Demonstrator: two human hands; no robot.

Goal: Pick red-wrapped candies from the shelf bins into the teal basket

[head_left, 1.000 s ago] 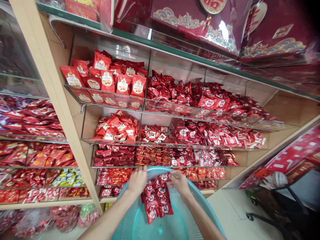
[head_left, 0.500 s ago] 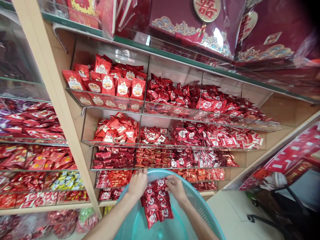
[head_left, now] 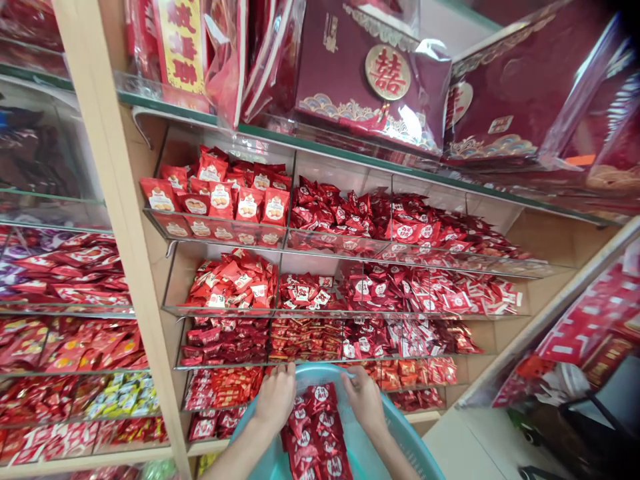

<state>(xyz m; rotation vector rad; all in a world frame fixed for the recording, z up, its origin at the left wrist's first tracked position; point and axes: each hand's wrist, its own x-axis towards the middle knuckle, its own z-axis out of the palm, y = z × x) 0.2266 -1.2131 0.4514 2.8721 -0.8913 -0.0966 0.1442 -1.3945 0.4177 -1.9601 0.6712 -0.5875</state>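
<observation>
A turquoise plastic basket point(head_left: 320, 373) with perforated sides is in front of me, at the bottom of the view. My left hand point(head_left: 277, 395) is closed over its far rim, left of the middle. On the rim's right part my right hand point(head_left: 365, 398) grips with bent fingers. Between the hands, a strip of joined dark red snack packets point(head_left: 320, 433) with white round labels lies inside the basket, touched by neither hand as far as I can see. Its lower end is cut off by the frame.
Wooden shelving with glass ledges point(head_left: 340, 253) rises just beyond the basket, its compartments full of red packets point(head_left: 220, 193). Maroon gift boxes point(head_left: 370, 87) stand on the top shelf. A wooden upright point(head_left: 120, 220) divides the shelves. Tiled floor point(head_left: 470, 440) and a dark chair point(head_left: 590, 413) are at right.
My right hand has let go of the packet strip and moved onto the basket rim. The left hand stays on the rim. The view has tilted up, showing more of the top shelf.
</observation>
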